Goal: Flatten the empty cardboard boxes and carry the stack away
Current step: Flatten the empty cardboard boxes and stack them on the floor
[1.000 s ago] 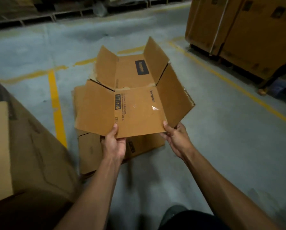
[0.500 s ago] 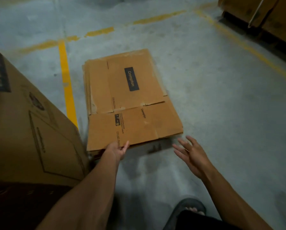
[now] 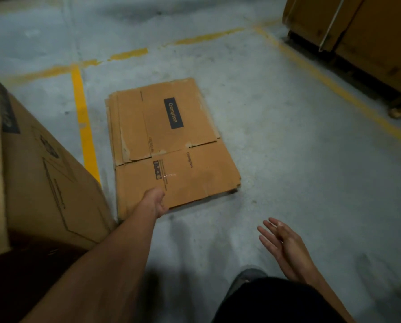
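My left hand (image 3: 157,202) grips the near edge of the top flat box (image 3: 171,145), thumb on top, fingers hidden beneath. My right hand (image 3: 280,241) hangs spread and empty over the floor (image 3: 288,159), well right of the stack (image 3: 113,127). Half a second ago the right hand was nearer the stack's corner; now it sits farther back, and the box lies flatter. A dark label reads "Crompton", repeated in small print nearer me; the other printing is too small to read. The stack lies on the floor right of the yellow line (image 3: 84,127), long axis running near to far, tilted slightly left. A big carton (image 3: 43,183) stands at my left; more cartons (image 3: 369,31) are far right.
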### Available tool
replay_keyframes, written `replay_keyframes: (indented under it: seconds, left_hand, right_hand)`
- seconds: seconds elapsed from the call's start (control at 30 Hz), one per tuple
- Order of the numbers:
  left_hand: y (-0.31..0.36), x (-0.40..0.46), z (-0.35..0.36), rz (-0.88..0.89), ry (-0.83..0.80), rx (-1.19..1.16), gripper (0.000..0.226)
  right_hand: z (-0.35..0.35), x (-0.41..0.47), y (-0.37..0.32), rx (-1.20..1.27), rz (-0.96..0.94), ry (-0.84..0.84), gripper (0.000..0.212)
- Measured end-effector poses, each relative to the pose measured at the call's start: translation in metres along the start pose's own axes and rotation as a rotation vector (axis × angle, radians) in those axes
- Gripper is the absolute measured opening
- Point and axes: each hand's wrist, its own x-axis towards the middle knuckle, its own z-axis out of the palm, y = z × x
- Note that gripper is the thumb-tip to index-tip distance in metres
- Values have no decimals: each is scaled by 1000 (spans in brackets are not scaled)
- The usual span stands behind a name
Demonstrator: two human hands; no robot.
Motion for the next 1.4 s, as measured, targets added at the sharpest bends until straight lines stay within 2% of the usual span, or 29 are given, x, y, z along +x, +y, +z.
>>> replay_keyframes:
  seconds: [0.1,0.23,0.43,0.57,0.73,0.83,0.93,1.03,1.1,1.27,1.33,1.4]
  left_hand:
    - [2,-33,19,113,-21,186,34]
    - [3,-105,69,199,-206,309,27]
    - [-8,-230,170,398,-498,575,31]
    - [-37,-327,241,545,-681,780,29]
    - [-104,-439,312,704,-980,1174,25]
    - [-159,-488,342,784,-1127,1438,23]
    - [-221,-520,361,822,-1250,1644,24]
    - [-288,-528,372,814,-1321,1757,25]
    - [-334,-517,375,781,-1328,1819,22]
    - [-438,-457,362,654,-1236,1950,21]
    - [-474,-424,350,591,-1159,1899,19]
    - [-502,-387,338,546,-1081,1844,23]
  right_hand:
    - [-21,-37,-10,-66,-47,22,37]
    - [-68,-101,-29,-136,-127,82,32]
    - [-159,-196,-63,-66,-257,277,26]
    - [-222,-265,-84,-54,-366,388,33]
    - [-289,-353,-95,-105,-430,542,27]
    - [-328,-403,-85,-177,-378,663,27]
    - [-360,-448,-66,-355,-271,754,22]
    - [-388,-474,-31,-556,-133,832,18]
    - [-407,-475,5,-628,-54,839,25]
    - [-420,-434,88,-838,319,641,58]
    - [-415,-413,112,-890,365,559,64]
    - [-410,-395,135,-942,371,500,60]
